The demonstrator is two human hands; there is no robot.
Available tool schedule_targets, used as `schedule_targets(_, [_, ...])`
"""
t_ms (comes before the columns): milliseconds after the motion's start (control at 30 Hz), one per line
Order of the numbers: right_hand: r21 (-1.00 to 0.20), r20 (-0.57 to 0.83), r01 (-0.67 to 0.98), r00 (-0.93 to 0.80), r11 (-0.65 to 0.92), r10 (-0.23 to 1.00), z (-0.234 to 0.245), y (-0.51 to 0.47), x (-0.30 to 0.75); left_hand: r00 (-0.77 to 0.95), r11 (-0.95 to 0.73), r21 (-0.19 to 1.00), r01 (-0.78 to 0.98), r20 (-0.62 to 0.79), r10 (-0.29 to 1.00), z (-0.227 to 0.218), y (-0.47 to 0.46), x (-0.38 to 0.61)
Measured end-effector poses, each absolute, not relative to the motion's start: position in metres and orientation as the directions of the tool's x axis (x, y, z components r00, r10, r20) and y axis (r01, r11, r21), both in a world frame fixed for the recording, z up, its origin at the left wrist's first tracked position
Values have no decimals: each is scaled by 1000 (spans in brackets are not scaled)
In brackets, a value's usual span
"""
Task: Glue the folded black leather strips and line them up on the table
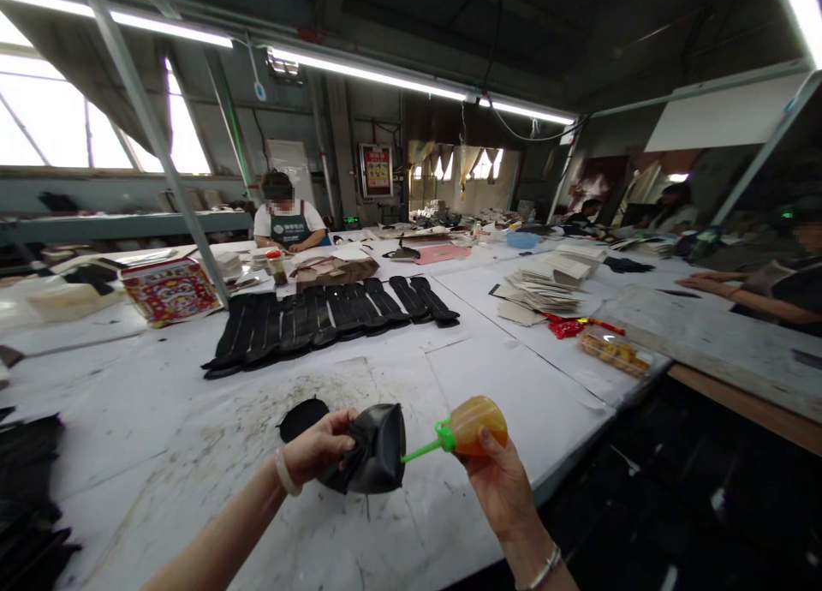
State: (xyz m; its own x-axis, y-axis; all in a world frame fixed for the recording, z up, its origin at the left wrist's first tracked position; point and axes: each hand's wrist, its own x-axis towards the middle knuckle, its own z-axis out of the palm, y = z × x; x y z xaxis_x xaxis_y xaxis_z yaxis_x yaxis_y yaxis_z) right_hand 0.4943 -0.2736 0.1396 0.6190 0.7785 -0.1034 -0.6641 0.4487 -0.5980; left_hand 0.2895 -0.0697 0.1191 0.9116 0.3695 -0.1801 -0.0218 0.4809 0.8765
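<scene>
My left hand (324,445) pinches a black leather piece (380,454), gathered under the thumb and bulging out to the right. In my right hand (501,484) is a squeeze bottle (479,424) of amber liquid, tipped on its side with its green nozzle pointing left. The nozzle tip meets the right edge of the black leather piece; whether it touches or passes just behind the edge I cannot tell. Behind my left hand a round black piece (303,418) lies on the white table (211,454).
A row of black strip-like pieces (327,317) lies ahead. Further right are stacked pale sheets (543,287) and a clear food tray (615,354). A patterned red box (170,289) stands by a metal post. Black material (32,497) sits at left. Co-workers sit across and at right.
</scene>
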Motion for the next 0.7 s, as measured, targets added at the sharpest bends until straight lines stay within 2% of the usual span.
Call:
schedule_targets(167, [-560,-126,-689,620,460,775,142,-275,488,878,469,883,-22,-208,432,126,-75,295])
schedule_targets(300, [-478,-197,-765,572,432,796,145,-277,484,825,443,896,-32,-227,517,148,-83,301])
schedule_targets(467, [-374,-233,-808,557,455,798,154,-278,492,726,263,963,62,-224,650,199,-82,299])
schedule_targets(567, [-359,-224,-781,603,511,766,161,-273,499,715,174,973,152,-230,660,221,-83,294])
schedule_targets(700, [-361,-210,-730,670,580,712,165,-260,505,724,185,967,176,-255,641,221,-90,294])
